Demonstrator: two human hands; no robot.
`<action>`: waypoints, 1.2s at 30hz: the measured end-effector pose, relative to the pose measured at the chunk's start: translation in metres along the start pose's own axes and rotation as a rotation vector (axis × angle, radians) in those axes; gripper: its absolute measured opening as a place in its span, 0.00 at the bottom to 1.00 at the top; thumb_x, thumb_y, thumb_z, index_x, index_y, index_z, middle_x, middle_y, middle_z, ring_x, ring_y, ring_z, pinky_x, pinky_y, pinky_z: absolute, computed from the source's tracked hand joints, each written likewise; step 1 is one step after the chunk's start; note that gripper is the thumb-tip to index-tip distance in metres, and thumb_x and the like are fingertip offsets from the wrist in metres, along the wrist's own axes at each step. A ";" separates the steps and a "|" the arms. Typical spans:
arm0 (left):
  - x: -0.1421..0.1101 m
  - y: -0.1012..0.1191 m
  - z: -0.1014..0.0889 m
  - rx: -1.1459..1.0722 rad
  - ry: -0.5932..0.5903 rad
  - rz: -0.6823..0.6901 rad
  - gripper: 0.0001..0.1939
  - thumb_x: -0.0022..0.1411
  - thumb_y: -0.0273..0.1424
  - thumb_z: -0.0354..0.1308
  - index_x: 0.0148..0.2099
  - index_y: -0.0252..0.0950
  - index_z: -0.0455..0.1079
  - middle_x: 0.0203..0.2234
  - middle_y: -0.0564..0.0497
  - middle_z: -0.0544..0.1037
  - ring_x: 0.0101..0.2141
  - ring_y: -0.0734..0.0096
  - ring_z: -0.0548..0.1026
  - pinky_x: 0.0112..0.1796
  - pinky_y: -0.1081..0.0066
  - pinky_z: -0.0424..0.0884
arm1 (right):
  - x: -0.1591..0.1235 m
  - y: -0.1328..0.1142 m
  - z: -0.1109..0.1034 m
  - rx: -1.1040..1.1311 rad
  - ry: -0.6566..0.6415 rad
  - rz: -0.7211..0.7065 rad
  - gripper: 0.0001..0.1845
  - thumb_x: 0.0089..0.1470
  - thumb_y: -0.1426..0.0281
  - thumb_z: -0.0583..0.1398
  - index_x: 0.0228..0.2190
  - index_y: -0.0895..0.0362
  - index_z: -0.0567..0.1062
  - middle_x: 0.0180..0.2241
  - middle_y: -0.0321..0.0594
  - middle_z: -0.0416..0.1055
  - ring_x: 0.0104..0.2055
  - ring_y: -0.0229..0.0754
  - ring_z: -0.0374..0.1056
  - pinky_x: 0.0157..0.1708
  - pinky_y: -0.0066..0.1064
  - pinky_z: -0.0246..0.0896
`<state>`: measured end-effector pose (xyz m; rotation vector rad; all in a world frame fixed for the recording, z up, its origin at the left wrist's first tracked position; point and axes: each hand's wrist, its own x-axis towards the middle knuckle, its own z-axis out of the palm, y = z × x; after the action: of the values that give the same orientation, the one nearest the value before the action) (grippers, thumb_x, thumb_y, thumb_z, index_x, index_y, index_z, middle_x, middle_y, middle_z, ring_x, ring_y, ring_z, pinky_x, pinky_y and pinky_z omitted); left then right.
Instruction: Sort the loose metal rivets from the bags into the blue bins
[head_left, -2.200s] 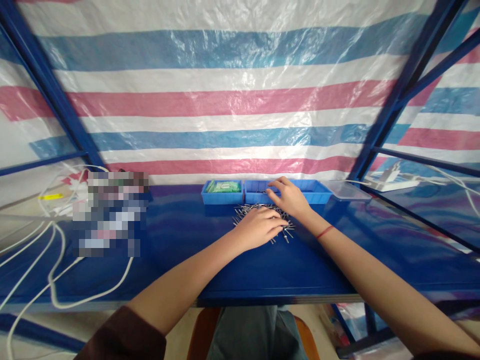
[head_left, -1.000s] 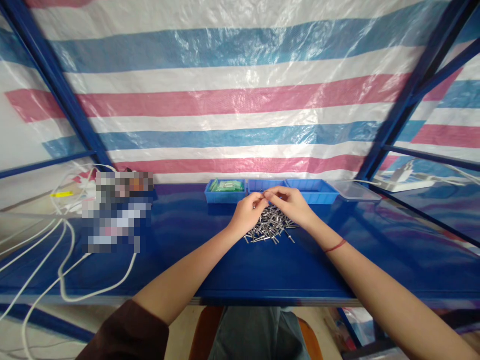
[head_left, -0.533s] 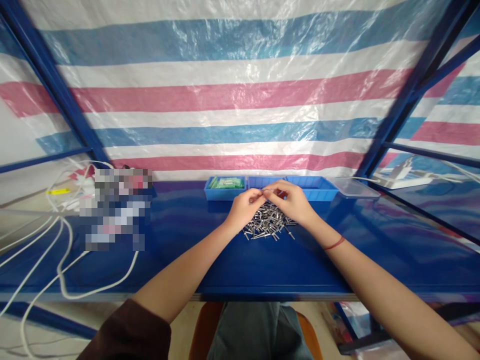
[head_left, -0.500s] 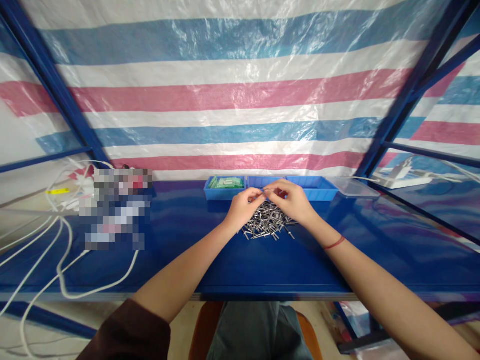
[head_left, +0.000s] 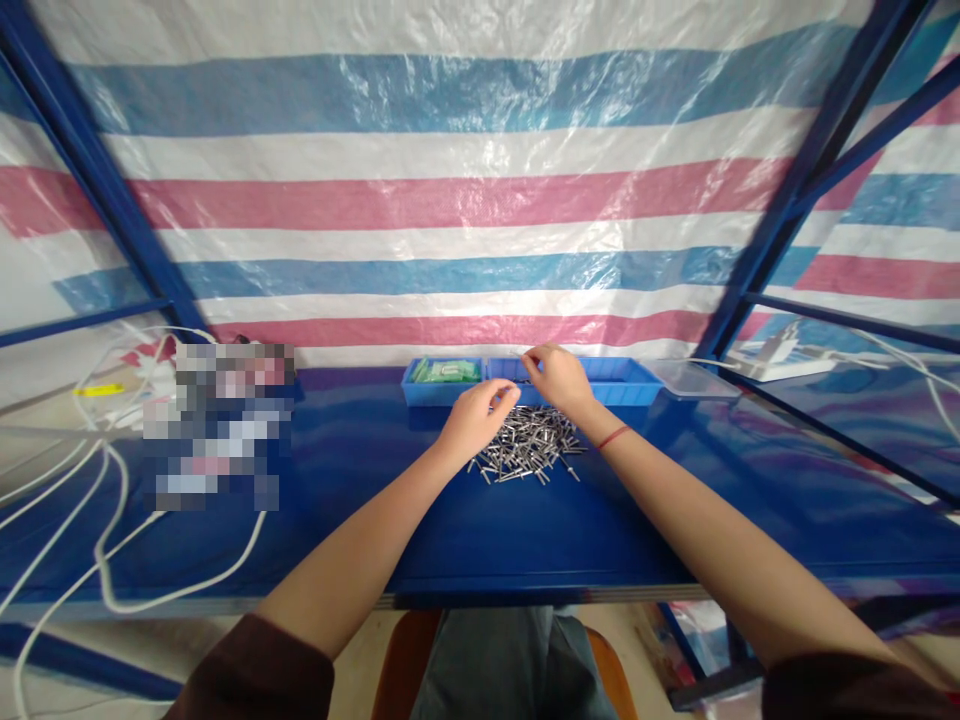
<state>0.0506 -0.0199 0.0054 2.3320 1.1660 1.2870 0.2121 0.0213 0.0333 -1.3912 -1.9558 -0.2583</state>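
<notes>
A heap of silver blind rivets (head_left: pixel 529 445) lies on the blue table. Just above its left edge is my left hand (head_left: pixel 477 415), thumb and forefinger pinched together; whatever they hold is too small to name. My right hand (head_left: pixel 561 380) hovers higher, in front of the middle of a long blue divided bin (head_left: pixel 626 393). Its fingers are closed in a pinch, and a thin light sliver shows by the fingertips, too small to make out. Green packets (head_left: pixel 448 371) fill the bin's left compartment. My right hand and wrist partly hide the other compartments.
A clear plastic lid (head_left: pixel 697 380) lies right of the bin, with a white power strip (head_left: pixel 784 365) beyond it. White cables (head_left: pixel 187 600) and a blurred pile of things occupy the table's left side. Blue frame posts and a striped sheet (head_left: pixel 465 200) stand behind.
My hands, whose fingertips met above the rivets, have come apart. The right has moved up and away toward the bin's middle; the left stays over the heap. The view has shifted slightly.
</notes>
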 end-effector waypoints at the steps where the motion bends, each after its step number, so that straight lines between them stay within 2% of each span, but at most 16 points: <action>1: -0.002 0.003 0.000 0.042 -0.055 0.056 0.12 0.63 0.36 0.50 0.43 0.37 0.71 0.34 0.49 0.77 0.35 0.68 0.74 0.40 0.69 0.68 | 0.002 0.002 0.001 -0.033 -0.026 0.012 0.16 0.58 0.65 0.52 0.28 0.58 0.76 0.31 0.49 0.74 0.33 0.45 0.69 0.33 0.32 0.58; 4: -0.007 0.013 0.003 0.149 -0.216 0.203 0.11 0.62 0.35 0.53 0.43 0.38 0.73 0.36 0.49 0.77 0.38 0.66 0.73 0.42 0.69 0.67 | -0.004 0.010 -0.002 -0.046 -0.030 0.024 0.18 0.58 0.62 0.51 0.31 0.58 0.77 0.32 0.48 0.75 0.33 0.45 0.70 0.33 0.31 0.58; 7: -0.007 0.025 0.011 0.247 -0.352 0.308 0.10 0.62 0.33 0.53 0.43 0.40 0.74 0.38 0.50 0.77 0.39 0.66 0.73 0.43 0.69 0.65 | -0.018 0.024 -0.009 0.030 0.001 0.028 0.17 0.57 0.64 0.51 0.31 0.58 0.76 0.30 0.46 0.75 0.33 0.44 0.70 0.33 0.32 0.59; 11: 0.001 0.040 0.025 0.372 -0.438 0.365 0.12 0.61 0.37 0.54 0.44 0.42 0.75 0.37 0.49 0.77 0.39 0.63 0.73 0.40 0.67 0.64 | -0.029 0.034 -0.018 0.248 0.067 0.120 0.15 0.54 0.65 0.52 0.27 0.59 0.76 0.28 0.42 0.75 0.29 0.42 0.68 0.32 0.31 0.59; 14: 0.004 0.045 0.034 0.454 -0.463 0.380 0.13 0.62 0.40 0.53 0.44 0.44 0.75 0.36 0.49 0.76 0.41 0.61 0.72 0.39 0.65 0.63 | -0.028 0.030 -0.024 0.373 0.151 0.187 0.15 0.53 0.64 0.53 0.25 0.59 0.75 0.23 0.39 0.73 0.24 0.39 0.65 0.29 0.30 0.59; 16: 0.005 0.046 0.039 0.494 -0.473 0.377 0.12 0.62 0.39 0.53 0.43 0.44 0.75 0.36 0.50 0.76 0.41 0.61 0.72 0.39 0.65 0.62 | -0.028 0.024 -0.028 0.397 0.178 0.176 0.15 0.53 0.65 0.53 0.25 0.60 0.75 0.23 0.38 0.73 0.24 0.38 0.64 0.28 0.29 0.58; 25: 0.002 0.049 0.046 0.552 -0.455 0.361 0.11 0.64 0.32 0.50 0.38 0.38 0.74 0.37 0.49 0.76 0.41 0.63 0.71 0.39 0.64 0.63 | -0.030 0.012 -0.030 0.336 0.114 0.025 0.14 0.53 0.67 0.53 0.24 0.59 0.75 0.22 0.38 0.71 0.23 0.37 0.62 0.27 0.27 0.54; 31: 0.005 0.048 0.046 0.498 -0.488 0.317 0.11 0.63 0.34 0.52 0.40 0.40 0.75 0.39 0.50 0.75 0.43 0.60 0.70 0.41 0.61 0.63 | -0.030 0.012 -0.029 0.320 0.106 0.008 0.12 0.53 0.68 0.54 0.25 0.59 0.75 0.23 0.38 0.72 0.24 0.37 0.64 0.27 0.27 0.54; 36: 0.003 0.049 0.048 0.442 -0.488 0.260 0.10 0.62 0.32 0.51 0.37 0.39 0.74 0.39 0.50 0.75 0.43 0.60 0.69 0.42 0.60 0.64 | -0.030 0.012 -0.029 0.316 0.097 -0.003 0.12 0.52 0.69 0.54 0.25 0.58 0.75 0.23 0.38 0.72 0.24 0.37 0.64 0.27 0.27 0.54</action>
<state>0.1154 -0.0413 0.0056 2.9613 1.0825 0.4804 0.2399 -0.0115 0.0319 -1.1495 -1.8270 -0.0151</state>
